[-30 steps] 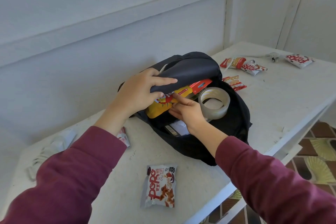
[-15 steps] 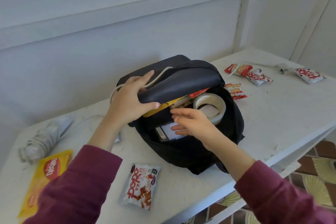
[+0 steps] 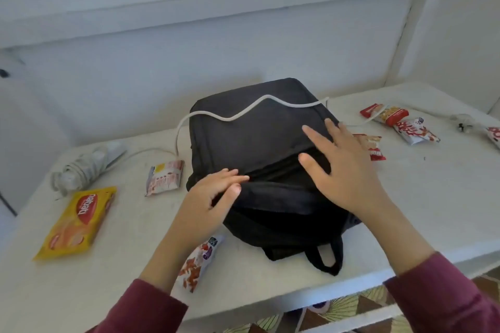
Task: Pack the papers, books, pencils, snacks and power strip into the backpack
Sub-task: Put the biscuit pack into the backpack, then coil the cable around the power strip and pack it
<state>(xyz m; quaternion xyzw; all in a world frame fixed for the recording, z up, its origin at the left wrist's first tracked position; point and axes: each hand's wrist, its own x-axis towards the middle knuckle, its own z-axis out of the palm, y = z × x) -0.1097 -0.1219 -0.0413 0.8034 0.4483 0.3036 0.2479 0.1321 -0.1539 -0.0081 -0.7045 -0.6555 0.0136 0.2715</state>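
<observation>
Black backpack closed, white cord across; left hand, right hand spread, apparently empty.

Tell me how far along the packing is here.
Done: unclear; the backpack lies closed, contents hidden. In hand: left hand and right hand, open, over its flap. Left: power strip, its cord draped over the backpack, yellow packet, pink packet and red packets, all on the table.

Soft, even daylight — faint shadows, no glare; slight motion blur, wide-angle bending at edges.
</observation>
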